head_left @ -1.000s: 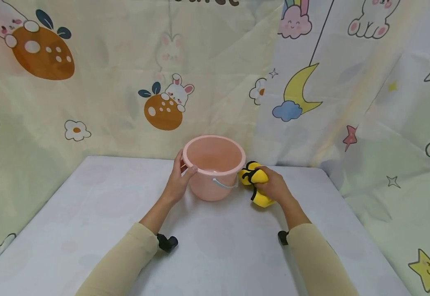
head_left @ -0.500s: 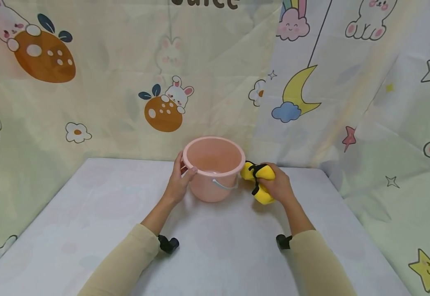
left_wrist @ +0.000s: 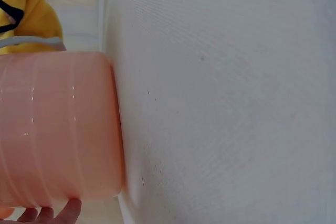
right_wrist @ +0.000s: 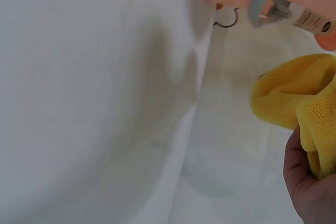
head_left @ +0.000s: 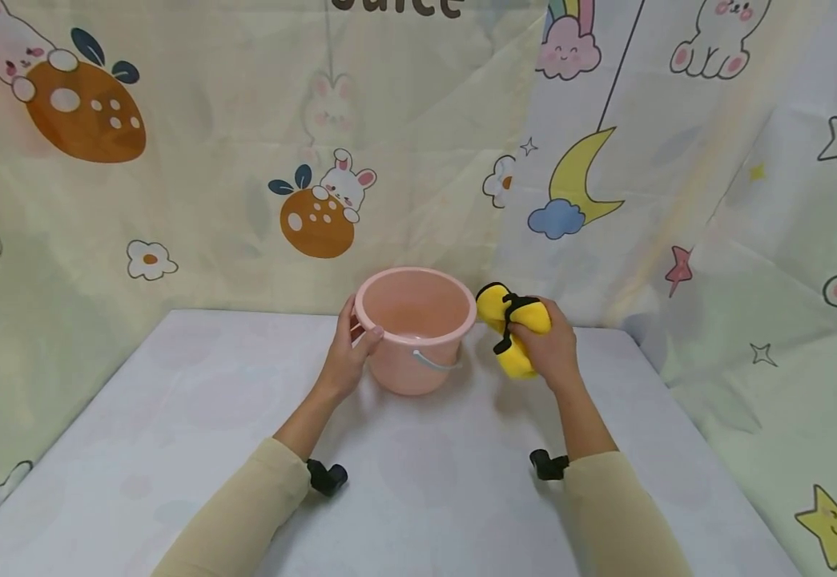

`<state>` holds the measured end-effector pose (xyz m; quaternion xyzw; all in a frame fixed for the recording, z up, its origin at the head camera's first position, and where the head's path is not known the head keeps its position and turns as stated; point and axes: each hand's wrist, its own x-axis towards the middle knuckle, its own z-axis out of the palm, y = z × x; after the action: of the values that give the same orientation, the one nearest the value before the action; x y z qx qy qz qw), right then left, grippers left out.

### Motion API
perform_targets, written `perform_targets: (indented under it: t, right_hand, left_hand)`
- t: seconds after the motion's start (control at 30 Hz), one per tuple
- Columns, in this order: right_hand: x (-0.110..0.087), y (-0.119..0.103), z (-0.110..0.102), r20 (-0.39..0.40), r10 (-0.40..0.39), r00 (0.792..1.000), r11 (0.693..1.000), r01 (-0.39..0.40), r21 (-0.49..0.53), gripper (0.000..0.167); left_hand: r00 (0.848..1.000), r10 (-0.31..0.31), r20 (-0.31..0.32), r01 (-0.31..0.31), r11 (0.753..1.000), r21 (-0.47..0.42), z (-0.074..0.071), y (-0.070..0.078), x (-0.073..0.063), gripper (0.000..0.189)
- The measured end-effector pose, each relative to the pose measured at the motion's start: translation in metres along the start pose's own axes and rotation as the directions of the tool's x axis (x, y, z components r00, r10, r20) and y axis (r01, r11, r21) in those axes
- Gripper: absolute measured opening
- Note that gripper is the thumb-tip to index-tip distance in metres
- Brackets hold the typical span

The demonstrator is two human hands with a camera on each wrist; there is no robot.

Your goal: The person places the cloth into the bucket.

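A pink bucket (head_left: 414, 365) stands upright on the white table, its pale blue handle (head_left: 436, 362) hanging down on the near right side. My left hand (head_left: 346, 357) holds the bucket at its left, thumb over the front below the rim. In the left wrist view, fingertips (left_wrist: 68, 212) touch the bucket's wall. To the right of the bucket, my right hand (head_left: 553, 344) grips a bunched yellow cloth (head_left: 493, 307) with black edging, raised above the table. Fluffy pile shows on the cloth (right_wrist: 320, 114) in the right wrist view. No contents are visible inside the bucket.
The white table (head_left: 418, 497) reaches back to a hanging fabric backdrop (head_left: 425, 160) printed with cartoon figures, close behind the bucket. Black wrist cameras (head_left: 327, 477) stick out from the cuffs. A printed label (right_wrist: 310, 20) is on the bucket's right side.
My right hand has lifted the yellow cloth up and slightly to the right, off the table beside the bucket. The left hand and the bucket have stayed put.
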<state>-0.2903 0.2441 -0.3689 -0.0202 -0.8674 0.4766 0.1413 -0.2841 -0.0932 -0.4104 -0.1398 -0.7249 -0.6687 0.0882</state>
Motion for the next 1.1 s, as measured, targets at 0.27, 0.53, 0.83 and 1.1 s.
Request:
perform_targets:
  t: [0.27, 0.53, 0.83, 1.1]
  right_hand:
    - [-0.003, -0.025, -0.008, -0.056, -0.013, 0.998, 0.997, 0.017, 0.079, 0.062]
    - [-0.005, -0.044, -0.018, -0.078, -0.063, 0.995, 0.994, 0.069, 0.082, 0.062]
    - [-0.008, -0.068, -0.028, -0.049, -0.092, 0.995, 0.990, 0.096, 0.099, 0.064]
    - [-0.011, -0.087, -0.022, 0.023, -0.157, 0.987, 0.978, 0.152, 0.142, 0.060]
  left_hand:
    - [1.000, -0.005, 0.010, 0.005, 1.000, 0.004, 0.000, 0.001, 0.001, 0.081]
    - [1.000, -0.016, 0.004, 0.016, 1.000, 0.015, 0.000, 0.002, 0.000, 0.081]
    - [0.998, -0.054, 0.024, 0.054, 0.999, -0.003, -0.001, 0.008, 0.001, 0.082]
    - [0.996, -0.085, 0.031, 0.085, 0.996, -0.012, -0.002, 0.023, -0.005, 0.081]
